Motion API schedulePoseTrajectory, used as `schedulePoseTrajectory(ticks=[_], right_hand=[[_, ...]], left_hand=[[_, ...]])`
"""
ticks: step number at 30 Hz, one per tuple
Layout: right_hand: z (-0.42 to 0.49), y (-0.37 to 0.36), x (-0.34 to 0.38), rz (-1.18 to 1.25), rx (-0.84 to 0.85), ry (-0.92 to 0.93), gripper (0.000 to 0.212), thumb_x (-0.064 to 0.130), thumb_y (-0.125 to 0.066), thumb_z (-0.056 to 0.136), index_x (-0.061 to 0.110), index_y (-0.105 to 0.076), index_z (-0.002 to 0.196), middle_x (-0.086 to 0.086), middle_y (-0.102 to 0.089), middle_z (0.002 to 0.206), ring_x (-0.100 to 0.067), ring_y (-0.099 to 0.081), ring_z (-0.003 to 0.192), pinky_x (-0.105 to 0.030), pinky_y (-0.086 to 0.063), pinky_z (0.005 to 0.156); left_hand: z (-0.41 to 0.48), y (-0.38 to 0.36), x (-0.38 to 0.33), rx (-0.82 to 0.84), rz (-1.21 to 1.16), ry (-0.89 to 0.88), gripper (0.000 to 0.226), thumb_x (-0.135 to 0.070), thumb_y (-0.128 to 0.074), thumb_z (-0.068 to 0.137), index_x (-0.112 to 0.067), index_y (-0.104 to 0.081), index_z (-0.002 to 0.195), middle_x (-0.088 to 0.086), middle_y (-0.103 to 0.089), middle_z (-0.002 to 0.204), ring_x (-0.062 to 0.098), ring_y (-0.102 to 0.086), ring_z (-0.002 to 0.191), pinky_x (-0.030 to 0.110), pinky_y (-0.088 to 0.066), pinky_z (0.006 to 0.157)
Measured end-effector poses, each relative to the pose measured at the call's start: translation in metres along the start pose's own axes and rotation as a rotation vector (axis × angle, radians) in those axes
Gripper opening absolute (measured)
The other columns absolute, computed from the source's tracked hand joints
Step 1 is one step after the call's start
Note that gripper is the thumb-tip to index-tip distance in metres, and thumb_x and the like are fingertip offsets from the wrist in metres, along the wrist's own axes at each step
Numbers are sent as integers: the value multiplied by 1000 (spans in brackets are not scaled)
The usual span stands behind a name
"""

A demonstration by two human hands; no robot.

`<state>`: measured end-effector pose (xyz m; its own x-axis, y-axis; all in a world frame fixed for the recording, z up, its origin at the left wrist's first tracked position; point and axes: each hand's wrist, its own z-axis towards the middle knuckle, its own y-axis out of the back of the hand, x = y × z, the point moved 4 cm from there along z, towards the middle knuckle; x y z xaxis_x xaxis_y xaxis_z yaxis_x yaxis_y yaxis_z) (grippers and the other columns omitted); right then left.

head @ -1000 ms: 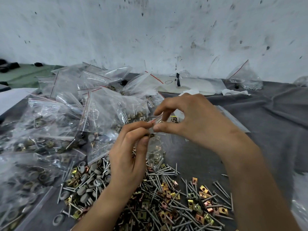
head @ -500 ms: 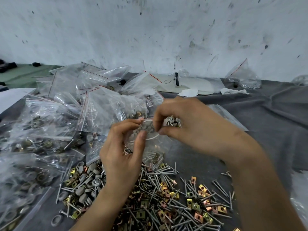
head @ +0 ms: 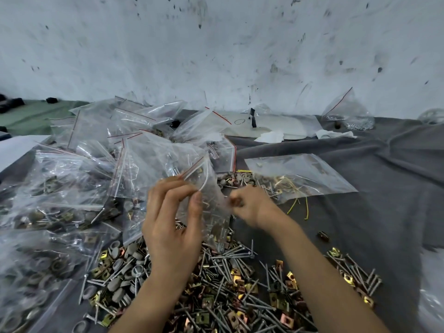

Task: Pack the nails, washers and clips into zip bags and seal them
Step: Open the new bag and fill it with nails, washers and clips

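A clear zip bag with a red-lined top hangs in front of me with nails and small parts inside. My left hand pinches its upper left corner. My right hand, blurred, has curled fingers at the bag's right edge; whether it holds the bag I cannot tell. Below lie loose nails, brass clips and grey washers in a heap on the grey cloth.
Several filled zip bags are heaped at the left and behind. Another flat bag with small parts lies to the right. White paper and one more bag sit by the back wall.
My right hand has dropped down and to the right, away from the bag's top. My left hand now holds the bag's top corner up, and the bag hangs lower.
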<state>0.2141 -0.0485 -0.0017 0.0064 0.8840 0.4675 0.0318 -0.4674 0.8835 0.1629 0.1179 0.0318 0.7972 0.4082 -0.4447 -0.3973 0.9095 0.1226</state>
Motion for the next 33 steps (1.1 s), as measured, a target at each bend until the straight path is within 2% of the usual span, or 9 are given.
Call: schedulePoseTrajectory(ticks=[2,5,8,13,16,18,21,27,33], right_hand=[[4,-11,-3,-84,52,40,16,16,-59,91,11,-70,103,-7,-66,103,-23,-59,100,-20,-34,75],[6,-15,-4,-41,62,66,6,20,-67,86,16,-69,91,10,-51,75,-16,-54,83,-21,-35,72],[5,-16,-2,-42,77,100,10,19,-69,84,13,-68,92,17,-39,70,-11,-48,79,-19,-33,70],[-4,4,-10,215,36,10,10,8,-74,79,7,-70,88,2,-62,77,-9,-57,73,-17,-43,65],[-12,23,-16,342,-28,-9,12,1,-71,78,11,-65,80,-2,-63,72,-9,-57,64,-16,-46,62],[-16,33,-21,434,-63,-63,12,-2,-71,77,8,-65,82,-8,-67,73,-12,-60,61,-23,-51,62],[-22,50,-27,499,-145,-94,13,-1,-72,75,7,-68,83,-5,-68,68,-11,-59,57,-24,-50,59],[-41,82,-8,642,-229,46,19,-1,-74,76,18,-71,74,3,-71,67,-3,-61,60,-13,-46,56],[-76,111,53,631,-359,361,17,10,-77,75,27,-73,75,6,-70,71,-6,-63,68,-24,-49,68]], left_hand=[[0,0,0,2,-2,6,23,-16,-52,92,3,-64,90,4,-55,98,11,-52,99,12,-39,88],[-1,0,-1,15,-4,4,23,-18,-52,93,2,-64,90,4,-55,99,9,-51,99,9,-37,88],[0,0,-1,18,1,9,22,-16,-52,92,2,-64,90,4,-55,99,8,-50,99,9,-36,88],[0,0,0,7,-4,22,19,-11,-52,90,4,-64,91,8,-56,99,7,-50,99,8,-36,89],[0,-1,0,17,-5,28,19,-11,-52,90,3,-64,91,8,-57,98,7,-51,99,9,-36,89],[0,-2,0,29,-18,33,19,-12,-51,91,3,-64,91,8,-57,98,7,-51,98,10,-37,89],[0,-2,0,38,-38,30,20,-12,-51,91,3,-63,91,8,-57,99,7,-52,99,10,-37,89],[-2,-5,-5,73,-90,-24,18,-12,-52,90,0,-64,90,7,-56,103,5,-52,105,11,-38,92],[-5,-10,-10,158,-137,-86,7,-13,-52,91,-15,-57,96,4,-54,111,8,-52,110,16,-38,94]])
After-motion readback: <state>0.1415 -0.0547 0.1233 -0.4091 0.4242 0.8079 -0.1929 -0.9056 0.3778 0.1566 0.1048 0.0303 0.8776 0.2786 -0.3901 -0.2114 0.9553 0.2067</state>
